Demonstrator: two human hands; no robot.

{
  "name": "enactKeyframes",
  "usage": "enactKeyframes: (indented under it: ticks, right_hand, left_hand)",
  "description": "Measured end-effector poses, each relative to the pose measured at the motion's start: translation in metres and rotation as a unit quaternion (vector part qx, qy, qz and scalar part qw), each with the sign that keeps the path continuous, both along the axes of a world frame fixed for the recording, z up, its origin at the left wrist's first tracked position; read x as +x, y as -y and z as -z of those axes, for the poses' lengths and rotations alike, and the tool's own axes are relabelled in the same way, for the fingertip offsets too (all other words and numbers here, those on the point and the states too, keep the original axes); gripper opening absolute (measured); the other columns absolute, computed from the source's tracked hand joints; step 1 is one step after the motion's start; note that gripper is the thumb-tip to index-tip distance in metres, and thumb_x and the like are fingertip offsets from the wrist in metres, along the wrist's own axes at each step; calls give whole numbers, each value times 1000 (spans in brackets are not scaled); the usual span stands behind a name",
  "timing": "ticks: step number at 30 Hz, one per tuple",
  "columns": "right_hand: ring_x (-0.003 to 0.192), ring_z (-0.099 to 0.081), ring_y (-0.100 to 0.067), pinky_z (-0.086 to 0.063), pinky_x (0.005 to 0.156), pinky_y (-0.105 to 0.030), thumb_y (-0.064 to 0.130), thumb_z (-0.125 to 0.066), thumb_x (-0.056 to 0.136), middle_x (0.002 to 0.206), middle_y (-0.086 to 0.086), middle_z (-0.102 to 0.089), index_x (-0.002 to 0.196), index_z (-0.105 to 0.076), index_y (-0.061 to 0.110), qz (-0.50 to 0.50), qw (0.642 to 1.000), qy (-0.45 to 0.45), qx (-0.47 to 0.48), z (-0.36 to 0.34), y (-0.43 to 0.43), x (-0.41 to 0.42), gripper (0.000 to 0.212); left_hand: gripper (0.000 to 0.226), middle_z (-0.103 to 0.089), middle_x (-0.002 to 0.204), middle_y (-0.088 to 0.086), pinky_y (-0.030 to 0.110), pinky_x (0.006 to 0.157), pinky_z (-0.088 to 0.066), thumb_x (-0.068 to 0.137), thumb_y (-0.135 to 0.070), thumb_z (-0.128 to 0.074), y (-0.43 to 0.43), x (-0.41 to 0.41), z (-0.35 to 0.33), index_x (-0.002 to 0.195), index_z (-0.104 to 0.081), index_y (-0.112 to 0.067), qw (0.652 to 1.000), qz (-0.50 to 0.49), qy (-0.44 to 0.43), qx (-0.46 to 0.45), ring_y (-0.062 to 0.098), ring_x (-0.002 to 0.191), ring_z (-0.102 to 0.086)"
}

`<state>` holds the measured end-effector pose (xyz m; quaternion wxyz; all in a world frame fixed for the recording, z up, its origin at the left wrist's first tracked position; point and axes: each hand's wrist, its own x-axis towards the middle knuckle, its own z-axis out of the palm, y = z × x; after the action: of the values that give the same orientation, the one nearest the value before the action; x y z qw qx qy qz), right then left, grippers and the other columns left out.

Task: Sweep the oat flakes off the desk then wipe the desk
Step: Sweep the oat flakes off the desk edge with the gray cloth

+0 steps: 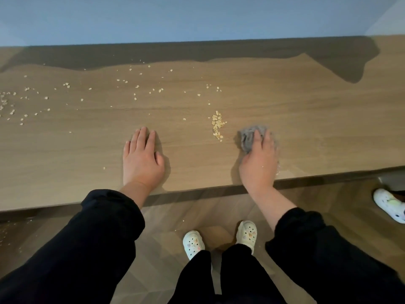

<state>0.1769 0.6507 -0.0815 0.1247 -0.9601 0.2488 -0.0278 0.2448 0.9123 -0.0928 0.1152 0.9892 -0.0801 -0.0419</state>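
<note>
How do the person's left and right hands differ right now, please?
The left hand lies flat on the desk, holding nothing; the right hand grips a grey cloth. The right hand is close beside the small oat pile; the left hand lies farther from it. Both rest near the desk's front edge.

The right hand [259, 163] covers a grey cloth [248, 137], perhaps gripping it, beside piled oat flakes [217, 125]; left hand [142, 160] flat on desk [306, 117].
</note>
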Motion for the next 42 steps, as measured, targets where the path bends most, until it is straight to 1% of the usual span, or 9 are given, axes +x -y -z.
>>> enactKeyframes:
  ticks: [5,8,14,21,24,28,32,37,42]
  right_hand:
    - [149,-12,-25,-9,122,-41,15,-50,95,162,-10,-13,154,-19,17,-184,982,-47,-11,-10,14,-23,67]
    - [145,-25,-31,-24,118,-49,14,-53,92,159,-11,-21,151,-26,17,-54,998,-23,-12,-10,70,-30,65]
    - [146,-20,-33,-16,120,-47,17,-55,93,160,-16,-17,152,-24,11,185,983,9,7,-6,104,-32,67]
    - [148,-18,-27,-19,120,-45,14,-51,95,161,-8,-15,153,-21,20,-135,990,-39,-9,-9,108,-41,66]
    - [141,-31,-33,-31,114,-52,13,-57,90,156,-11,-25,149,-28,20,10,1000,-3,19,-7,166,-53,66]
    - [148,-12,-34,-12,121,-48,18,-57,92,161,-18,-11,154,-17,10,174,984,-45,16,-13,154,-46,74]
    - [149,-3,-33,-11,121,-49,21,-48,95,162,-18,1,156,-5,13,21,997,-74,5,-16,81,-38,75]
    - [149,-7,-31,-10,119,-46,53,-21,100,163,-12,5,155,-10,14,-128,985,-109,-33,-26,82,-34,68]
    - [148,15,-23,6,117,-50,47,-22,102,163,-6,10,156,-4,22,-215,961,-143,-100,-15,105,-30,63]
  left_hand:
    - [52,-30,155,12,52,117,-10,93,-7,-44,9,-9,-6,145,-39,-9,996,78,29,17,29,147,-16]
    - [53,-22,158,13,48,118,-8,97,-20,-36,24,-25,-10,149,-30,-9,996,90,12,11,29,148,-11]
    - [65,6,161,6,44,120,-1,98,-45,-6,68,-59,-1,154,-1,-13,990,101,-43,85,21,148,10]
    - [64,2,161,6,44,121,-3,99,-44,-11,72,-61,1,154,-6,-12,990,86,-27,108,20,149,5]
    - [68,-1,161,6,44,120,-4,95,-46,-4,74,-61,1,154,-8,-12,990,81,-26,116,20,149,3]
    - [70,-5,161,7,44,119,-4,93,-45,-4,75,-62,0,153,-11,-11,990,76,-28,118,21,149,-1]
    - [69,-4,161,7,44,120,-6,94,-46,-4,74,-61,1,153,-11,-12,989,76,-30,124,21,149,0]
    - [69,-5,161,7,44,120,-6,95,-47,-5,74,-61,0,153,-12,-12,989,76,-29,121,21,149,0]
    - [71,1,161,3,40,119,2,93,-52,-7,69,-58,-3,154,-8,-16,992,92,-55,72,15,147,8]
